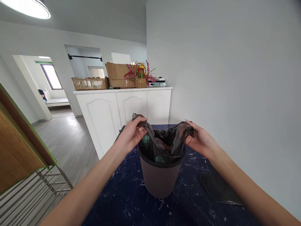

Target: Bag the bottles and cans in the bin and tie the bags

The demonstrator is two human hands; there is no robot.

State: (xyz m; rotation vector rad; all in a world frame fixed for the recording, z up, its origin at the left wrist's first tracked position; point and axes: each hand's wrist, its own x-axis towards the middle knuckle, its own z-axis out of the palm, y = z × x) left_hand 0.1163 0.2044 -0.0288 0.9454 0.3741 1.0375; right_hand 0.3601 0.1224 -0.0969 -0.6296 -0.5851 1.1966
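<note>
A grey-brown trash can (160, 180) with a dark rim stands upright on a dark blue marbled tabletop (127, 201). Inside it sits a thin black garbage bag (162, 147), its upper edges pulled up above the rim. On the left, my left hand (135, 135) pinches one side of the bag between thumb and fingers. The opposite side is gripped by my right hand (199, 139), level with the left. Greenish shapes show through the plastic, but I cannot make out what they are. Beside my right forearm lies a flat folded piece of black plastic (216, 188).
Beyond the table is a white cabinet (101, 110) bearing cardboard boxes (119, 75), a flower basket (140, 82) and a plastic bottle (161, 84). A metal rack (58, 182) stands at lower left beside a brown panel (18, 147). A wall rises close on the right.
</note>
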